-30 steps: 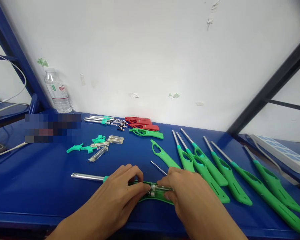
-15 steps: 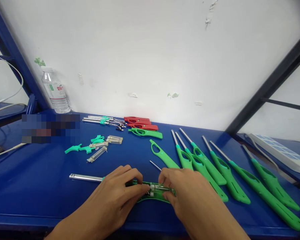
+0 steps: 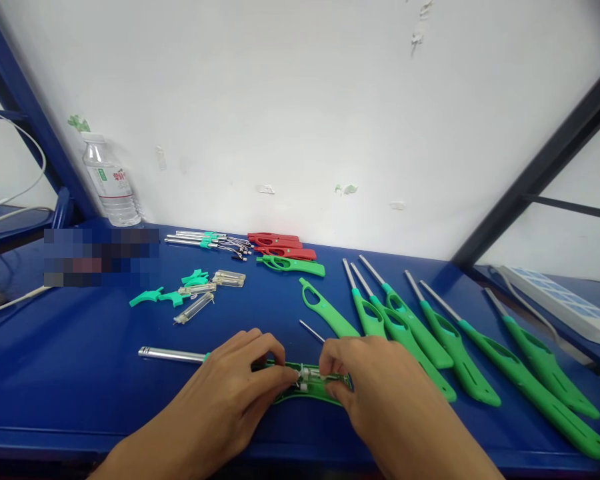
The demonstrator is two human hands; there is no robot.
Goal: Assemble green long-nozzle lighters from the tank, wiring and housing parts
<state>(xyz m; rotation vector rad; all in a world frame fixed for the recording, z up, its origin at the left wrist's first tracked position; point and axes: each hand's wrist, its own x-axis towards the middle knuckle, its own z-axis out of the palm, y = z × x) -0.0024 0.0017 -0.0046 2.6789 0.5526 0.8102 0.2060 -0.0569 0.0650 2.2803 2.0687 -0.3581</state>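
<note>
An opened green gas lighter [image 3: 313, 401] lies across the front of the table, its silver tube [image 3: 173, 355] pointing left. My left hand [image 3: 235, 390] is closed on its middle, thumb and index finger at the inner parts. A clear fuel tank [image 3: 314, 375] sits inside the handle half. Over the handle's right end, my right hand [image 3: 375, 383] is closed with its fingertips on the tank. Behind that hand are a loose green handle half [image 3: 327, 311] and a thin metal rod [image 3: 311, 331].
Several assembled green lighters [image 3: 433, 327] lie at the right. Tube assemblies [image 3: 205, 241], red handle halves [image 3: 283, 247] and a green half [image 3: 295, 265] lie near the wall. Left of centre are turquoise triggers [image 3: 147, 297] and clear tanks [image 3: 196, 309]. A water bottle [image 3: 113, 187] stands back left.
My right fingertips have shifted very slightly over the tank. My left hand and the lighter stay where they were.
</note>
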